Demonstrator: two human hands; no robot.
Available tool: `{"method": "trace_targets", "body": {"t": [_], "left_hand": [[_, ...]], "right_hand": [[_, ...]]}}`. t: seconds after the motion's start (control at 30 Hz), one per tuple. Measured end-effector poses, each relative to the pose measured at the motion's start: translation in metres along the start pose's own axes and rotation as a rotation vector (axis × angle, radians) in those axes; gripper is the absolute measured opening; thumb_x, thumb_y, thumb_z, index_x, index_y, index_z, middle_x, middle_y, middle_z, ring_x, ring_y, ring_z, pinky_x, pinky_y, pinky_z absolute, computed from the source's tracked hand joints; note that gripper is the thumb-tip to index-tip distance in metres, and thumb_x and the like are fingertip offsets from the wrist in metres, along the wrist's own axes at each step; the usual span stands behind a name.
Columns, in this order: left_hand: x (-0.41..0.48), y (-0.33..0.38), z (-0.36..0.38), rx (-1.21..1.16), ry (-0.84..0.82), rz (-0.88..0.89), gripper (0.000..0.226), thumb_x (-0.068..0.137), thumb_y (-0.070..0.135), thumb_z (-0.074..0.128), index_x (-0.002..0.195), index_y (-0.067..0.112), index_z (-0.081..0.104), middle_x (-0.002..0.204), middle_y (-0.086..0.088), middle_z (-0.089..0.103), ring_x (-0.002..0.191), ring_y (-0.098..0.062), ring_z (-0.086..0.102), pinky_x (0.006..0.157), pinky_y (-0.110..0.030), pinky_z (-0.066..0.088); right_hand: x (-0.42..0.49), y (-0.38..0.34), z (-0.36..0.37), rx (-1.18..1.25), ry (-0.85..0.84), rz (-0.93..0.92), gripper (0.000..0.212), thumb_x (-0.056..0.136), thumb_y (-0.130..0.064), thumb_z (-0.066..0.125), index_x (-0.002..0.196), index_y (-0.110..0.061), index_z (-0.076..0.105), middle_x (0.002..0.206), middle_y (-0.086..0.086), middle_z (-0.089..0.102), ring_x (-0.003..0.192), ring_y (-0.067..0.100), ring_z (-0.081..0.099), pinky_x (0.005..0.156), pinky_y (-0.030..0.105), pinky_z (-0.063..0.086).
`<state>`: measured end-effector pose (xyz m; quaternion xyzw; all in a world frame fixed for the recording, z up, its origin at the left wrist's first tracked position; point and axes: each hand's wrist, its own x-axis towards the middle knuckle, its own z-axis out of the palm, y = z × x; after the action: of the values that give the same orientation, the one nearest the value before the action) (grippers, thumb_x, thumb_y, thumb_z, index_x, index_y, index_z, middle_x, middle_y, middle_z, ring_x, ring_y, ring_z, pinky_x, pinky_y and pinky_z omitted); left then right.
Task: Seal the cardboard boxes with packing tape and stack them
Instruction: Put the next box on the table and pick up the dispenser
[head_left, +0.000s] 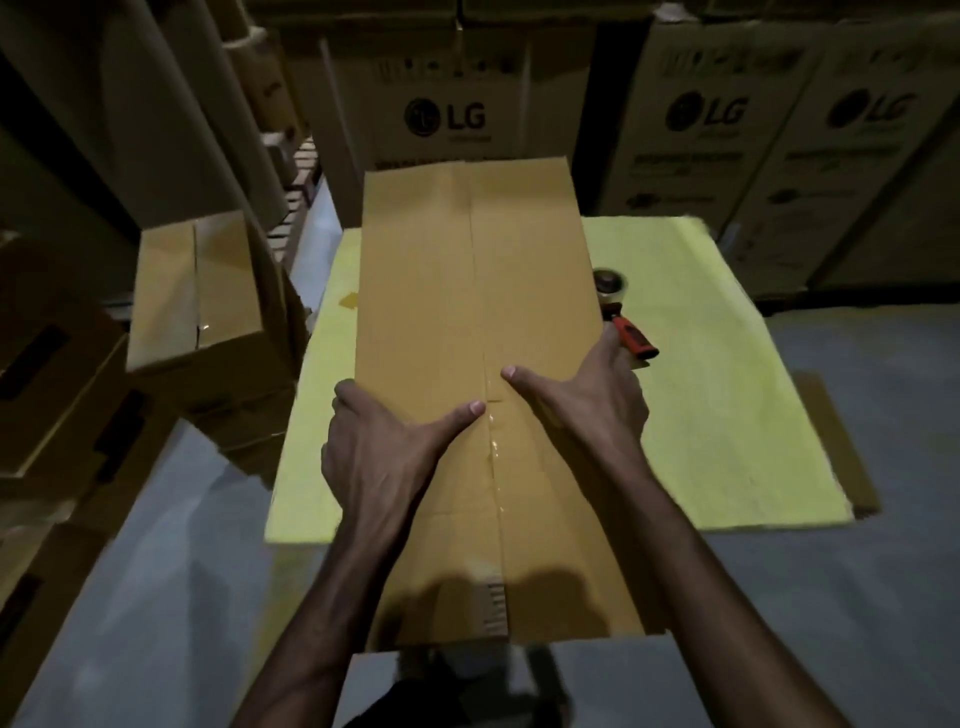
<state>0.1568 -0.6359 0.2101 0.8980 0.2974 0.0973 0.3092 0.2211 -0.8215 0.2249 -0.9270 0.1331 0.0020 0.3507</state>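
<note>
Box (467, 291) lies taped on the yellow worktop (717, 374), dispenser (618, 306) just to its right; my left hand (379, 452) and right hand (587, 400) clasp its sides, fingers (345, 388) curled over the edges, seemingly to lift it for stacking.

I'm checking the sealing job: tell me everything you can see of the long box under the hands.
The box is long, brown cardboard, lying flat with its flaps closed on a yellow sheet. A centre seam runs along its top; glossy clear tape shows on the near stretch. The left hand and right hand grip its side edges, thumbs on top. A tape dispenser lies by its right edge.
</note>
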Motion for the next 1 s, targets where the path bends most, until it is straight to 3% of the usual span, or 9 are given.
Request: {"method": "trace_targets", "body": {"t": [0.23,0.53,0.7,0.8,1.0], "left_hand": [[0.046,0.028,0.052,0.088,0.016,0.010,0.136,0.041,0.104,0.062,0.134,0.010,0.035,0.129,-0.016,0.057,0.116,-0.038,0.060,0.095,-0.053,0.053],[0.156,0.069,0.101,0.049,-0.035,0.052,0.129,0.047,0.102,0.062,0.129,0.004,0.041,0.122,-0.016,0.060,0.108,-0.038,0.063,0.083,-0.048,0.057],[0.218,0.088,0.122,0.011,-0.142,0.037,0.148,0.035,0.107,0.059,0.143,0.011,0.029,0.139,-0.014,0.053,0.124,-0.036,0.057,0.096,-0.054,0.053],[0.239,0.096,0.137,0.045,-0.218,0.041,0.157,0.033,0.107,0.059,0.154,0.017,0.014,0.148,-0.016,0.044,0.134,-0.037,0.050,0.104,-0.057,0.048],[0.253,0.107,0.152,0.171,-0.260,0.073,0.149,0.044,0.106,0.058,0.161,0.030,0.004,0.151,-0.017,0.035,0.137,-0.040,0.044,0.107,-0.056,0.041]], "right_hand": [[0.076,0.015,0.023,0.021,-0.021,0.034,0.133,0.065,-0.075,0.080,0.161,-0.017,0.008,0.158,0.015,0.036,0.141,0.034,0.042,0.110,0.048,0.042],[0.192,-0.020,0.049,-0.003,0.033,0.002,0.126,0.063,-0.078,0.080,0.155,-0.013,0.024,0.148,0.016,0.050,0.134,0.035,0.051,0.100,0.047,0.049],[0.247,-0.039,0.069,0.089,0.030,0.042,0.130,0.048,-0.089,0.070,0.150,-0.019,0.030,0.140,0.009,0.055,0.127,0.033,0.055,0.097,0.048,0.053],[0.268,-0.040,0.079,0.093,0.028,0.046,0.121,0.058,-0.082,0.075,0.150,-0.019,0.029,0.141,0.009,0.055,0.127,0.032,0.055,0.094,0.045,0.051],[0.291,-0.035,0.089,0.012,0.056,0.055,0.123,0.052,-0.090,0.068,0.148,-0.024,0.028,0.136,0.007,0.058,0.123,0.033,0.058,0.094,0.050,0.054]]}}
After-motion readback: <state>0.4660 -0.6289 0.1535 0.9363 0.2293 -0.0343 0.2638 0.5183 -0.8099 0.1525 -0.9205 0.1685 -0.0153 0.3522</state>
